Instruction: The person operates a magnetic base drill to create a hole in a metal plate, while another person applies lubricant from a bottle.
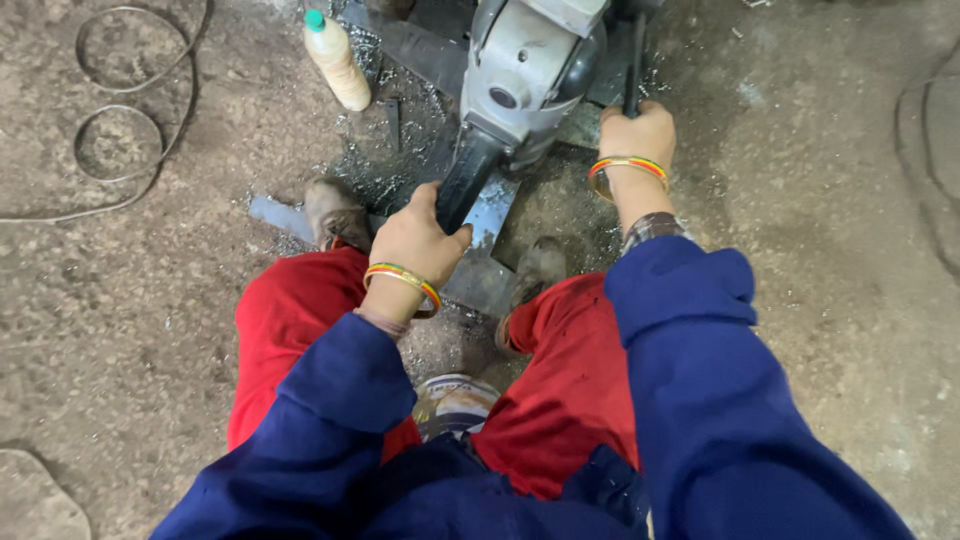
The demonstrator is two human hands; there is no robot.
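The left hand [418, 240] is wrapping its grip around the grinder [525, 70] rear handle; farther out, the right hand [640, 135] is clutching the black side handle [634, 60]. The grinder is sitting over a metal plate [490, 215] on the floor [120, 300], a bottle [337, 60] beyond.

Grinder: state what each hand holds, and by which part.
Left hand grips the grinder by its black rear handle. Right hand grips its black side handle.

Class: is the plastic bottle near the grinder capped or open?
Capped: the plastic bottle has its green cap on.
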